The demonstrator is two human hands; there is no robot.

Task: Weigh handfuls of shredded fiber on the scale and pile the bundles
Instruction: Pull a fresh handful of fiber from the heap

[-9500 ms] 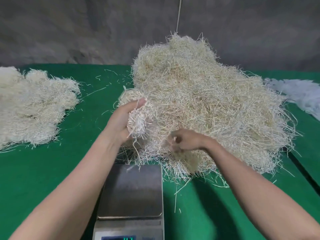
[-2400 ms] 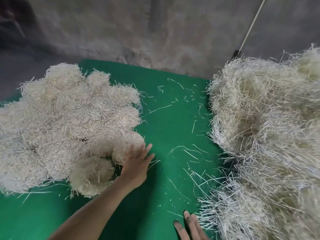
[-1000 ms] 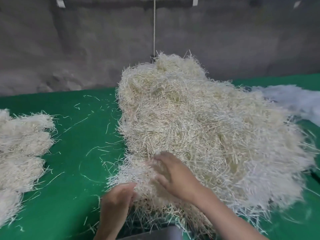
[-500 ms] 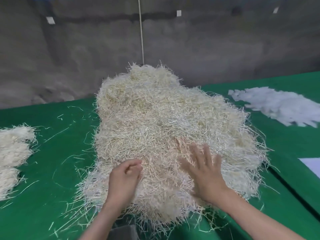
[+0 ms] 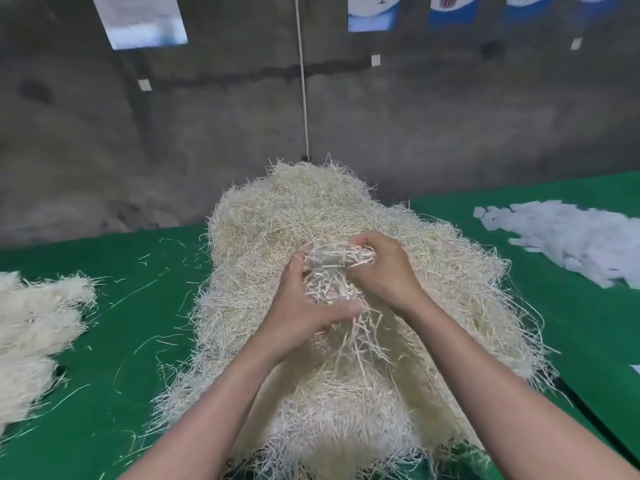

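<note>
- Handful (image 5: 330,271): a tuft of shredded fiber at centre of view, over the heap (image 5: 298,209). Loose strands trail down toward the heap.
- Left hand (image 5: 304,311): at 7 o'clock of the handful, with fingers and thumb curled round its lower strands.
- Right hand (image 5: 384,271): at 3 o'clock of the handful, with fingers curled over its upper strands. The tuft spans between both grips.
- Bundles (image 5: 34,323): piled at 9 o'clock on the table (image 5: 138,341).
- White scraps (image 5: 571,240): at 2 o'clock.

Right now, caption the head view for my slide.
Left hand and right hand grip a handful of fiber over the big heap on the green table; bundle pile at left.
</note>
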